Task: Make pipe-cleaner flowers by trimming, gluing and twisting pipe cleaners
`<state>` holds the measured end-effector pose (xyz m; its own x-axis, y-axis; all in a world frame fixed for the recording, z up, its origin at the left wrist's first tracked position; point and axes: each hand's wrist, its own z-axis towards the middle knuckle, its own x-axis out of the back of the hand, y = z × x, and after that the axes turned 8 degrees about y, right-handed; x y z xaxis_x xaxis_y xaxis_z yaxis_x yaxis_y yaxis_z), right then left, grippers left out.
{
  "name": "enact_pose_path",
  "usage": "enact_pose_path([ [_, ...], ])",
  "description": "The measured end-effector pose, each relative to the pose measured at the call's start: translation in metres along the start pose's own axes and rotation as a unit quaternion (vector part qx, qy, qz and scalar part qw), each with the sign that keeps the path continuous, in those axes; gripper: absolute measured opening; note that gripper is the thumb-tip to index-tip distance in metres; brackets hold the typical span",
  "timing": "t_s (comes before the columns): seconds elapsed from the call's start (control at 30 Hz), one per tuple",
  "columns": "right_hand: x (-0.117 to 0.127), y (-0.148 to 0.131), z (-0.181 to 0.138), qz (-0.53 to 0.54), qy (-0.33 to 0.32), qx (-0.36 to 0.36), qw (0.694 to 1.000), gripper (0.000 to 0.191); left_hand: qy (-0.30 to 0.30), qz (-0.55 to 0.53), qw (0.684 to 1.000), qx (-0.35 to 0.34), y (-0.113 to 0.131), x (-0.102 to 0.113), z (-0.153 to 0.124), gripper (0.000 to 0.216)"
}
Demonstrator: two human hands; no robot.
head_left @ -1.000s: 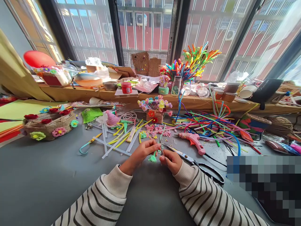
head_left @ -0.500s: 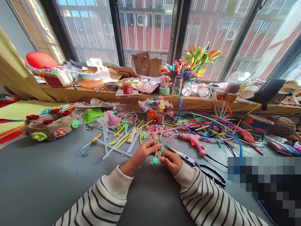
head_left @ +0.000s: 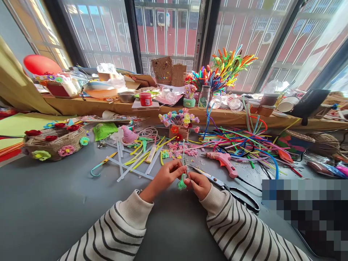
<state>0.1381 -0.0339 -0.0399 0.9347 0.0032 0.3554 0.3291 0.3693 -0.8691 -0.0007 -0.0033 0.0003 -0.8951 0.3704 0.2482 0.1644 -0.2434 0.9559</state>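
Observation:
Over the table, my left hand (head_left: 171, 173) pinches a green fuzzy flower (head_left: 181, 184) by its stem, thumb and finger pressed together. The flower head hangs below the fingertips. A thin pale-green stem (head_left: 184, 148) rises above them. Close beside it, my right hand (head_left: 199, 184) is closed on a thin dark metal tool whose kind is mostly hidden by the fingers; its tip meets the stem near my left fingertips. Large scissors (head_left: 216, 180) with black handles lie just right of my right hand, partly under the sleeve. Pink fuzzy clippings (head_left: 181, 146) lie beyond my hands.
A pink glue gun (head_left: 224, 161) with its cord lies to the right, before a heap of coloured pipe cleaners (head_left: 244, 139). Clear glue sticks (head_left: 132, 168) lie left. A twine basket (head_left: 54, 143) with flowers stands far left; a small flower basket (head_left: 178, 131) stands behind the clippings.
The green flower has shifted slightly right and its stem stands more upright. Both hands keep their grip and nearly their place. The view has tilted a little.

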Motion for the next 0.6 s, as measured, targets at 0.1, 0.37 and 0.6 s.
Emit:
enact_pose_path([
  [0.1, -0.0010, 0.0009, 0.0005, 0.006, 0.011, -0.005, 1.000, 0.044, -0.003, -0.008, 1.000, 0.004, 0.0015, -0.0002, 0.0000, 0.025],
  [0.37, 0.0013, -0.0034, -0.0009, -0.016, -0.027, 0.005, 0.999, 0.050, 0.007, -0.038, 0.999, 0.008, 0.0064, -0.0002, -0.0001, 0.024],
  [0.6, 0.0018, -0.0030, -0.0018, -0.020, -0.028, 0.019, 0.999, 0.049, -0.008, -0.042, 0.999, 0.010, 0.0045, -0.0003, 0.0007, 0.026],
])
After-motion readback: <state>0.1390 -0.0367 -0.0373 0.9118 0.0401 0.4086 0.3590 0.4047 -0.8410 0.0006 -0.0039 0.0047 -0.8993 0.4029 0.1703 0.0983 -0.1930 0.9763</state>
